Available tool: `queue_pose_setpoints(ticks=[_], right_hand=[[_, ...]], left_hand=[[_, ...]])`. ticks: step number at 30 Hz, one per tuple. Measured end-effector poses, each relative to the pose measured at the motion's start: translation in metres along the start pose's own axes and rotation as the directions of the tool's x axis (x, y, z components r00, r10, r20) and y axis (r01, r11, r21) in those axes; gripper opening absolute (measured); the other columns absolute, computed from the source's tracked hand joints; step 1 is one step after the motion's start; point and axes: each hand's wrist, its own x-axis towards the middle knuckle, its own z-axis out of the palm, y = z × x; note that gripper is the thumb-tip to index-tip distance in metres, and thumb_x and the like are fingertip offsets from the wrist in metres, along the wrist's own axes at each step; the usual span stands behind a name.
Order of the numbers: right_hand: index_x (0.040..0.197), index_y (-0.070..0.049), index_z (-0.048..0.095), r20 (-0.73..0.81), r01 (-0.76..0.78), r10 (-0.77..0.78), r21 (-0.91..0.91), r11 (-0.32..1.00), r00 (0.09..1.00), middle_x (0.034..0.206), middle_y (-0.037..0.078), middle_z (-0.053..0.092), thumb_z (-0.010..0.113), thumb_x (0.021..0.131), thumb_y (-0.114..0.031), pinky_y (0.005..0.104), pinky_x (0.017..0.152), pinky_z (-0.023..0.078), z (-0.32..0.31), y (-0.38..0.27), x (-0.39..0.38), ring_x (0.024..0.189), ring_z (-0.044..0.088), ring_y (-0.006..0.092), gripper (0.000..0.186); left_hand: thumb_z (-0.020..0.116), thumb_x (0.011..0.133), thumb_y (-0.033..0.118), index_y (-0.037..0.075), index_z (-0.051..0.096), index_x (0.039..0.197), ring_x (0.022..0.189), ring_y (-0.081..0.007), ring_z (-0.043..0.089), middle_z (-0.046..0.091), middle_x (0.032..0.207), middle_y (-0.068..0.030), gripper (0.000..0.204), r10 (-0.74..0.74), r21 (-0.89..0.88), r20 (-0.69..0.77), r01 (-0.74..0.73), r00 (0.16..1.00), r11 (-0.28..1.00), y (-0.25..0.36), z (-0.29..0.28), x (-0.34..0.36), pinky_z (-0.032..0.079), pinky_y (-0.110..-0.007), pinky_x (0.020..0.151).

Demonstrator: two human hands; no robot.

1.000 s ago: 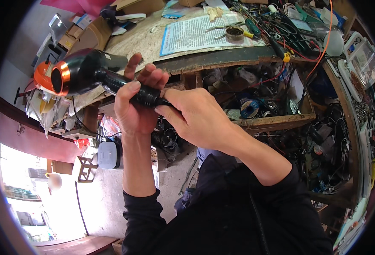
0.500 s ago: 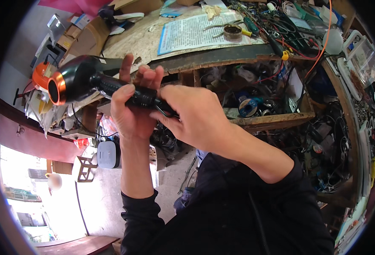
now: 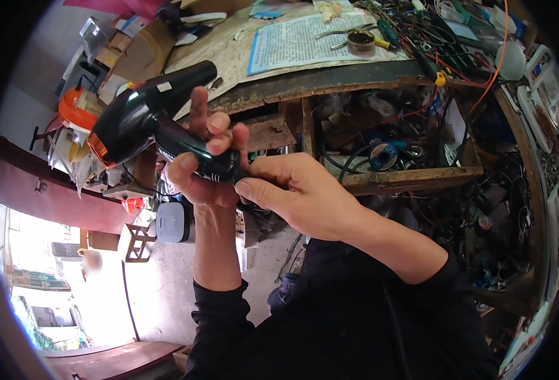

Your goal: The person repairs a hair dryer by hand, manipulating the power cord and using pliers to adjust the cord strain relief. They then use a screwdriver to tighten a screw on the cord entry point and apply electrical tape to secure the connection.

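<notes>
A black hair dryer (image 3: 130, 117) with a copper ring at its rear is held at a slant over the bench's front edge, its barrel pointing up and right. My left hand (image 3: 206, 168) cradles the handle from beneath, thumb over it and fingers curled upward. My right hand (image 3: 305, 196) pinches the dark cable sleeve (image 3: 241, 174) at the bottom of the handle between thumb and forefinger. The right fingers partly hide the cable.
A cluttered workbench (image 3: 216, 60) holds a printed sheet (image 3: 301, 41), a round tin (image 3: 360, 43), pliers and tangled leads. Below are a drawer (image 3: 412, 174) of spools and cables, a grey box (image 3: 172, 221) and a wooden stool (image 3: 137, 244). An orange item (image 3: 73, 107) stands at left.
The dryer has tilted, its barrel rising and its copper ring turning away and lower. Both hands have shifted slightly right and down, still holding it. The view has shifted slightly.
</notes>
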Motion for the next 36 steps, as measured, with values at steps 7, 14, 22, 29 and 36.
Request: queue_pose_setpoints(ticks=[7, 14, 22, 29, 36], right_hand=[[0.087, 0.003, 0.069, -0.076, 0.102, -0.126, -0.265, 0.959, 0.989, 0.064, 0.015, 0.063, 0.068, 0.093, -0.016, 0.0392, 0.058, 0.049, 0.001, -0.004, -0.011, 0.057, 0.064, 0.0261, 0.020], [0.080, -0.001, 0.063, 0.004, 0.199, -0.272, -0.693, 0.693, 0.962, 0.065, 0.015, 0.063, 0.070, 0.089, -0.017, 0.0466, 0.059, 0.051, -0.001, -0.017, -0.018, 0.063, 0.066, 0.0377, 0.020], [0.083, -0.007, 0.058, 0.141, 0.269, -0.487, -0.942, 0.202, 0.862, 0.073, 0.010, 0.062, 0.072, 0.088, -0.018, 0.0439, 0.055, 0.052, 0.002, -0.008, -0.020, 0.062, 0.065, 0.0330, 0.018], [0.097, -0.002, 0.059, 0.015, 0.305, -0.610, -0.876, 0.374, 0.792, 0.079, 0.015, 0.065, 0.076, 0.088, -0.022, 0.0449, 0.060, 0.053, -0.029, -0.005, -0.004, 0.069, 0.067, 0.0347, 0.027], [0.113, 0.000, 0.062, 0.065, 0.318, -0.730, -0.923, 0.214, 0.680, 0.082, 0.011, 0.060, 0.077, 0.086, -0.015, 0.0417, 0.059, 0.052, -0.042, -0.014, 0.000, 0.072, 0.065, 0.0330, 0.034]], left_hand=[[0.069, 0.080, 0.020, 0.002, 0.026, 0.162, 0.095, -0.0274, 0.074, 0.066, 0.110, -0.0183, 0.094, -0.071, 0.014, -0.023, 0.071, 0.997, 0.997, -0.005, 0.009, -0.004, 0.057, -0.048, 0.107], [0.069, 0.075, 0.021, -0.005, 0.025, 0.160, 0.090, -0.0301, 0.075, 0.067, 0.100, -0.0240, 0.099, -0.107, 0.176, -0.086, 0.121, 0.991, 0.977, -0.008, 0.029, -0.002, 0.061, -0.047, 0.101], [0.065, 0.083, 0.014, 0.001, 0.024, 0.162, 0.099, -0.0308, 0.076, 0.070, 0.116, -0.0248, 0.090, -0.156, 0.277, -0.233, 0.219, 0.960, 0.936, -0.008, 0.032, 0.001, 0.057, -0.051, 0.104], [0.064, 0.095, 0.010, 0.004, 0.046, 0.145, 0.091, -0.0240, 0.072, 0.070, 0.107, -0.0134, 0.054, 0.085, 0.351, -0.563, 0.145, 0.822, 0.925, -0.029, 0.045, 0.025, 0.058, -0.044, 0.096], [0.080, 0.094, 0.025, -0.002, 0.058, 0.122, 0.080, -0.0208, 0.069, 0.067, 0.089, -0.0075, 0.044, 0.226, 0.476, -0.585, 0.104, 0.779, 0.873, -0.048, 0.054, 0.037, 0.059, -0.037, 0.080]])
